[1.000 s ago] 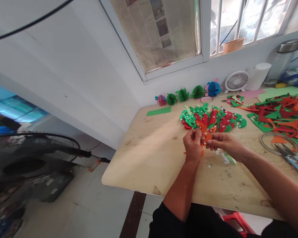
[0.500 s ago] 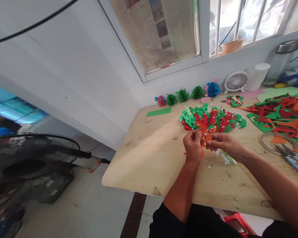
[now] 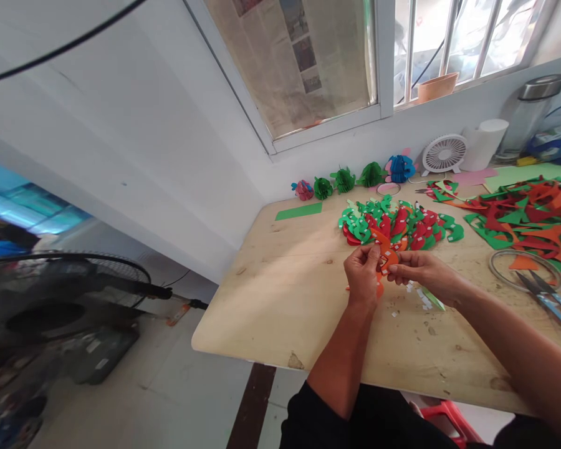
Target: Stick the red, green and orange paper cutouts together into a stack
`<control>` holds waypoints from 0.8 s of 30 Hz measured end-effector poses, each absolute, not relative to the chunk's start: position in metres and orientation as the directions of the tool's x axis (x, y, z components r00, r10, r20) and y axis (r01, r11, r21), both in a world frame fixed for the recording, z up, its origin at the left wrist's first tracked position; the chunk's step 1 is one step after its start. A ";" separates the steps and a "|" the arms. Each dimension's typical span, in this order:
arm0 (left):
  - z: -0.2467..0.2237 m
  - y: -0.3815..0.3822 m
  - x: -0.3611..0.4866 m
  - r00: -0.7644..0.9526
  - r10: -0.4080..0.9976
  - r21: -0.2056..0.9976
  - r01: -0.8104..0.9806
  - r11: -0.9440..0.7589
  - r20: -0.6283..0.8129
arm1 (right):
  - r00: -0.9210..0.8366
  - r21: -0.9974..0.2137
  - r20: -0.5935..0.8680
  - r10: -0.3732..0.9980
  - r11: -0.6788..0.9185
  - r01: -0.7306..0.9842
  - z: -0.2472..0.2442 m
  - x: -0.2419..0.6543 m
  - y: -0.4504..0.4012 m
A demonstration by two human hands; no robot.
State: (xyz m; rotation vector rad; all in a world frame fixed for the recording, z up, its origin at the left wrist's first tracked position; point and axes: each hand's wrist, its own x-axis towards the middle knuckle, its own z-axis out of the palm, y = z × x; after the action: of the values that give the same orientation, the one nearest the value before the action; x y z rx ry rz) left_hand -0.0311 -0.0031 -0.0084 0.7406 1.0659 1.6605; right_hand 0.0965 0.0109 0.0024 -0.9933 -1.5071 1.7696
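Between my hands is an orange paper cutout (image 3: 390, 260) with small white squares on it. My left hand (image 3: 362, 268) pinches its left side between thumb and fingers. On its right edge, my right hand (image 3: 414, 268) closes with thumb and fingertips. Another orange piece (image 3: 379, 289) shows below my left hand, partly hidden by it. Just beyond my hands lies a pile of green and red paper cutouts (image 3: 402, 223), many bearing white squares. Small white paper bits (image 3: 425, 301) and a pale green paper strip (image 3: 434, 299) lie on the table near my right hand.
At right are scissors (image 3: 549, 299), a metal ring (image 3: 495, 265) and a heap of paper scraps (image 3: 533, 215). Along the wall stand folded paper figures (image 3: 344, 179), a small white fan (image 3: 445, 154) and a glass bottle (image 3: 523, 118). A green paper strip (image 3: 299, 211) lies at the table's back left.
The orange cutout has tilted slightly in my fingers. Both hands stay in nearly the same place, still gripping it.
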 end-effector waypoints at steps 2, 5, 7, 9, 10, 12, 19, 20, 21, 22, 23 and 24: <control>-0.009 -0.002 -0.031 -0.314 0.949 0.899 -0.425 -0.108 -0.034 | -0.536 -0.984 -0.159 0.829 -0.175 0.021 0.002 0.096 0.011; -0.010 -0.001 -0.031 -0.317 0.947 0.899 -0.428 -0.090 -0.056 | -0.534 -0.984 -0.161 0.830 -0.175 0.025 0.002 0.096 0.011; -0.009 -0.001 -0.031 -0.327 0.943 0.899 -0.429 -0.088 -0.063 | -0.533 -0.984 -0.164 0.830 -0.175 0.032 0.001 0.097 0.011; -0.008 -0.001 -0.030 -0.333 0.941 0.895 -0.436 -0.090 -0.067 | -0.532 -0.985 -0.165 0.830 -0.171 0.039 0.001 0.097 0.011; -0.007 -0.002 -0.030 -0.335 0.940 0.894 -0.438 -0.091 -0.068 | -0.530 -0.985 -0.165 0.832 -0.168 0.044 0.001 0.097 0.012; -0.006 -0.002 -0.029 -0.338 0.939 0.895 -0.436 -0.092 -0.069 | -0.523 -0.985 -0.166 0.836 -0.161 0.057 0.002 0.097 0.012; -0.006 -0.002 -0.029 -0.339 0.938 0.895 -0.438 -0.083 -0.078 | -0.527 -0.988 -0.153 0.836 -0.147 0.055 0.002 0.096 0.011; -0.006 -0.002 -0.029 -0.336 0.939 0.893 -0.442 -0.084 -0.077 | -0.527 -0.988 -0.150 0.837 -0.148 0.046 0.002 0.095 0.011; -0.006 -0.002 -0.029 -0.333 0.940 0.891 -0.445 -0.085 -0.077 | -0.526 -0.988 -0.147 0.838 -0.151 0.036 0.002 0.095 0.010; -0.006 -0.003 -0.029 -0.331 0.941 0.890 -0.447 -0.085 -0.077 | -0.526 -0.988 -0.145 0.838 -0.154 0.027 0.002 0.094 0.010; -0.005 -0.003 -0.029 -0.331 0.941 0.891 -0.446 -0.085 -0.076 | -0.525 -0.987 -0.145 0.839 -0.157 0.021 0.002 0.094 0.010; -0.005 -0.003 -0.029 -0.332 0.940 0.893 -0.442 -0.086 -0.074 | -0.525 -0.987 -0.145 0.839 -0.160 0.018 0.002 0.093 0.009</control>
State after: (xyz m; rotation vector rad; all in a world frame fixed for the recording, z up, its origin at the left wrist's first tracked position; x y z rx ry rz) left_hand -0.0291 -0.0032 -0.0051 0.6711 1.0804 1.6451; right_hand 0.0934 0.0093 0.0016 -0.9933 -1.5036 1.7491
